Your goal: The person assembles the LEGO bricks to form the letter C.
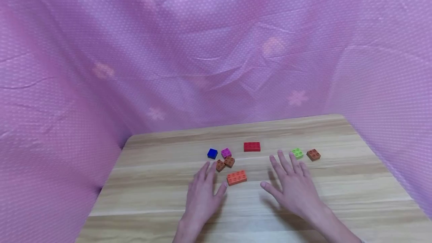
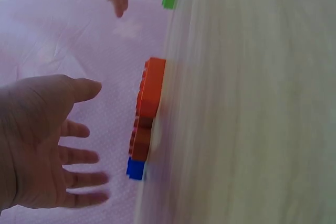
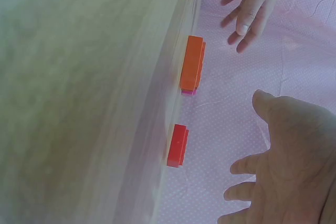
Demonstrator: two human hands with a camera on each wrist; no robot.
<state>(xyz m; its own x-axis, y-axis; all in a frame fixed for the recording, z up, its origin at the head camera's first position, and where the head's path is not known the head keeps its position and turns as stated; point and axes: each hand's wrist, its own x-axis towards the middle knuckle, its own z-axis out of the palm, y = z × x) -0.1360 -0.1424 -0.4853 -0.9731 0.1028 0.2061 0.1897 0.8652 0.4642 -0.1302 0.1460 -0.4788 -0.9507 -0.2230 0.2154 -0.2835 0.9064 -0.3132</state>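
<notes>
My left hand point(image 1: 202, 198) hovers over the table with its fingers extended and holds nothing. Its fingertips come close to two brown toy bricks point(image 1: 229, 161), and its thumb points at an orange brick point(image 1: 237, 177) with two rows of studs. Just behind the brown pair lie a blue brick point(image 1: 212, 153) and a magenta brick point(image 1: 226, 153). My right hand point(image 1: 297, 190) is spread, palm down, above the wood, also holding nothing. Beyond its fingers sit a lime green brick point(image 1: 297, 153) and another brown brick point(image 1: 313, 155). A long red brick point(image 1: 252, 146) lies farther back, between the hands.
The bricks lie on a light wood-grain table point(image 1: 141, 183). Pink dotted cloth point(image 1: 216, 55) with pale flowers hangs behind the table and along both sides. Both wrist views show the table edge-on, with the cloth behind the bricks.
</notes>
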